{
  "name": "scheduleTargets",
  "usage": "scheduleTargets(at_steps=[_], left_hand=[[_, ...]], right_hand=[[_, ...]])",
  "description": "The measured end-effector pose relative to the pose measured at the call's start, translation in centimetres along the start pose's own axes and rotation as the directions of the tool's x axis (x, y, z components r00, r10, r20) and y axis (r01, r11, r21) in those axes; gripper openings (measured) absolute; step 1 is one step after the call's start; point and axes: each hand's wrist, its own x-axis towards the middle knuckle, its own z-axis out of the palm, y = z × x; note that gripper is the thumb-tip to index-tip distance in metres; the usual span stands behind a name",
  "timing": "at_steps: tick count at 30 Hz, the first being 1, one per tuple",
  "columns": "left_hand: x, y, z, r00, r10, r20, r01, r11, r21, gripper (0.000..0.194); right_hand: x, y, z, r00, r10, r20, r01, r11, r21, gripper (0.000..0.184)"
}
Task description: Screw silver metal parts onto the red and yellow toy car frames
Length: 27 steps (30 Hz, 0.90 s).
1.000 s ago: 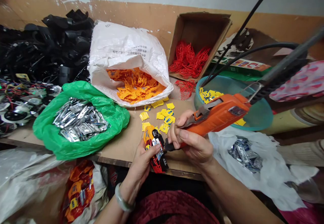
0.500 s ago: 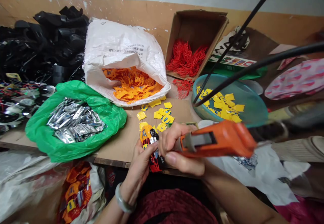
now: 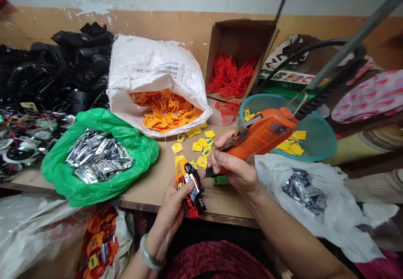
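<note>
My left hand (image 3: pixel 171 201) is closed round a toy car (image 3: pixel 193 187), thumb pressed on its silver piece. Orange, black and red parts make up the rest of the car, which is held tilted over the table's front edge. In my right hand (image 3: pixel 241 172) is an orange electric screwdriver (image 3: pixel 262 132), its nose pointing down and left towards the car, with a gap between them. Yellow printed pieces (image 3: pixel 197 145) lie on the cardboard just beyond the car. A small green tray (image 3: pixel 220 180) shows partly beneath my right hand.
A green bag (image 3: pixel 147 148) of silver parts stands left, near a white sack (image 3: pixel 154 56) of orange parts. Behind are a cardboard box (image 3: pixel 245 29) of red parts and a teal basin (image 3: pixel 327 142). A white bag (image 3: pixel 336 220) lies right. The screwdriver's cable (image 3: pixel 333 81) runs up right.
The screwdriver has swung away from the car; its rear end has risen and its nose now points down-left. My left hand keeps hold of the car. The view has shifted slightly.
</note>
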Motion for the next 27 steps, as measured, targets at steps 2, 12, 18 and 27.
scheduleTargets(at_steps=[2, 12, 18, 27], left_hand=[[-0.1, 0.0, 0.1, 1.000, -0.017, -0.010, 0.017, 1.000, -0.024, 0.053], [-0.4, 0.5, 0.2, 0.990, 0.101, -0.094, -0.103, 0.995, -0.007, 0.057], [-0.6, 0.7, 0.5, 0.985, 0.144, -0.099, -0.144, 0.990, 0.006, 0.055], [-1.5, 1.4, 0.7, 0.992, 0.125, -0.011, -0.125, 0.992, -0.007, 0.062]], right_hand=[[0.0, -0.6, -0.1, 0.995, -0.034, -0.096, 0.017, 0.985, -0.172, 0.024], [-6.9, 2.7, 0.8, 0.968, -0.231, -0.098, 0.104, 0.725, -0.681, 0.038], [-7.6, 3.9, 1.4, 0.992, -0.038, 0.118, 0.112, 0.678, -0.727, 0.041], [-7.0, 3.7, 1.5, 0.988, -0.019, 0.150, 0.124, 0.671, -0.731, 0.022]])
